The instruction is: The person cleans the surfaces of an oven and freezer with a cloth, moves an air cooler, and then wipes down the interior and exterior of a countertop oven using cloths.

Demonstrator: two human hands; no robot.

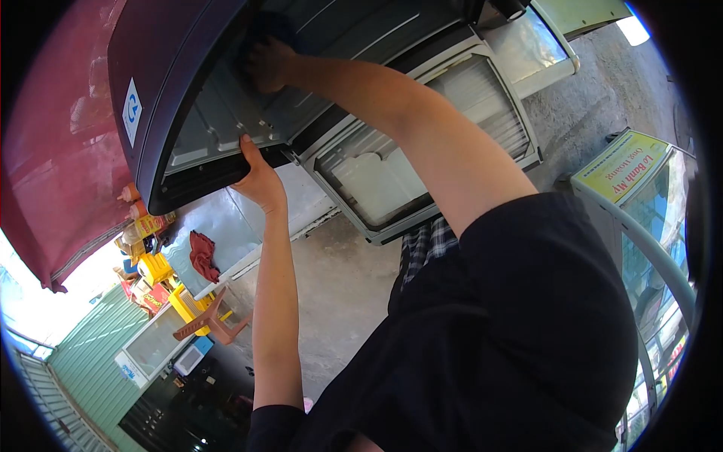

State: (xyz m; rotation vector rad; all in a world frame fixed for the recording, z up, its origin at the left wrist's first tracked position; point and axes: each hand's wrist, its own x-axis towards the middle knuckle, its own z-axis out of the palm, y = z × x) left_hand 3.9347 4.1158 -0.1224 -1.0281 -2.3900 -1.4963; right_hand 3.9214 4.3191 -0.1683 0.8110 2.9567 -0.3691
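A dark oven (162, 64) with a bare metal inside fills the upper left, its glass door (361, 177) swung down. My left hand (261, 183) grips the oven's lower front edge, with the thumb on the inner side and the other fingers hidden behind. Deep in the cavity, my right hand (269, 66) is pressed against the inner wall on a dark, cloth-like bundle (269, 30). Shadow makes that bundle hard to make out. My right arm reaches across above the open door.
A metal-topped counter (233, 233) carries a crumpled red cloth (203, 256) and sauce bottles (135, 200). Beyond it are a brown plastic chair (218, 320) and a glass case (154, 350). A glass food cart with a yellow sign (621, 166) stands at the right. Red tarp (64, 135) hangs at left.
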